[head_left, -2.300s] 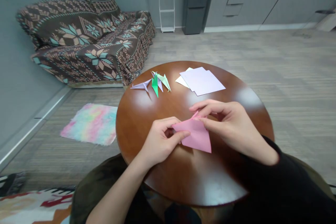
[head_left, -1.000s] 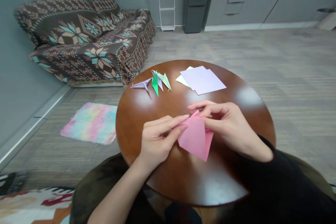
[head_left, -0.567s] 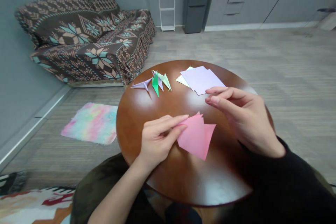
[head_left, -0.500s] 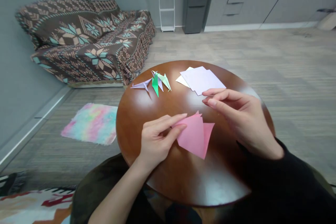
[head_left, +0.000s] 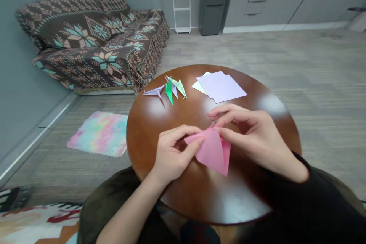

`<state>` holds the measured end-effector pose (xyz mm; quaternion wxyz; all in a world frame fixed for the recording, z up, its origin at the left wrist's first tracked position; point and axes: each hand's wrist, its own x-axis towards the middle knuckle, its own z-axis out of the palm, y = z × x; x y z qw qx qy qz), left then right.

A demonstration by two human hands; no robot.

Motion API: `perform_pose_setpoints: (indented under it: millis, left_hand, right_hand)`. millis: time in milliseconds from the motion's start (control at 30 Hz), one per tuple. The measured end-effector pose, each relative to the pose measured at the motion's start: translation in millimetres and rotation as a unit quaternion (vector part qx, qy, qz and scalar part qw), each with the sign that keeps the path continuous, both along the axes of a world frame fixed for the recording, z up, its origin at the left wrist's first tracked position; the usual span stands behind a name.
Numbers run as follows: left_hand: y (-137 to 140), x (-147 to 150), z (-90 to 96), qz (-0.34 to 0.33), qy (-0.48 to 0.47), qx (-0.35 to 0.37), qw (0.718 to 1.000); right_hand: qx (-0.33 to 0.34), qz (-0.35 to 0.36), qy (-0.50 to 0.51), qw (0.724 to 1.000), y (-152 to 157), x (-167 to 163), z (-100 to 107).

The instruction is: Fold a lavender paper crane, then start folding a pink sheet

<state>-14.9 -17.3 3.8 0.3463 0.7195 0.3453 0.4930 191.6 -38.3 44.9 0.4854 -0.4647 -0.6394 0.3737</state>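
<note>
A partly folded sheet of pink origami paper (head_left: 210, 151) is held up over the round wooden table (head_left: 177, 206). My left hand (head_left: 178, 152) pinches its left corner, thumb on the near face and fingers behind. At the paper's upper right edge, my right hand (head_left: 246, 133) pinches a flap between thumb and index finger, its other fingers curled loosely above. The paper's right side stands slightly apart in layers. Past my left hand lie several folded paper cranes: a lilac one (head_left: 154, 92), a green one (head_left: 169, 90) and a pale green one (head_left: 180, 88) among them.
Loose lilac paper sheets (head_left: 223, 87) lie at the table's far side, over a pale yellow-green sheet (head_left: 199, 87). A covered sofa (head_left: 105, 45) stands beyond at the left, with a fluffy pastel rug (head_left: 98, 133) on the floor. Grey cabinets (head_left: 274, 5) line the back.
My right hand has moved left and down to the pink paper and now grips its upper right edge. The paper's right flap has been drawn in closer.
</note>
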Motion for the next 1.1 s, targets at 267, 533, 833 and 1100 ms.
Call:
perform_pose_setpoints:
  millis: [267, 533, 833, 1100]
  left_hand:
    - [1.8, 0.4, -0.9, -0.05, -0.039, -0.018, 0.998]
    - [1.4, -1.6, -0.3, -0.046, -0.032, -0.036, 0.998]
    - [1.5, 0.0, -0.1, -0.05, -0.035, -0.016, 0.998]
    - [1.3, 1.8, -0.6, -0.055, -0.033, -0.003, 0.998]
  right_hand:
    - [0.011, 0.011, 0.024, 1.0, -4.9, -10.4, -3.3]
    - [0.007, -0.01, 0.052, 0.999, -3.1, -13.5, -10.3]
    - [-0.06, 0.063, 0.016, 0.996, -4.2, -11.3, -0.3]
    - [-0.02, 0.051, -0.049, 0.997, -3.9, -9.1, 2.7]
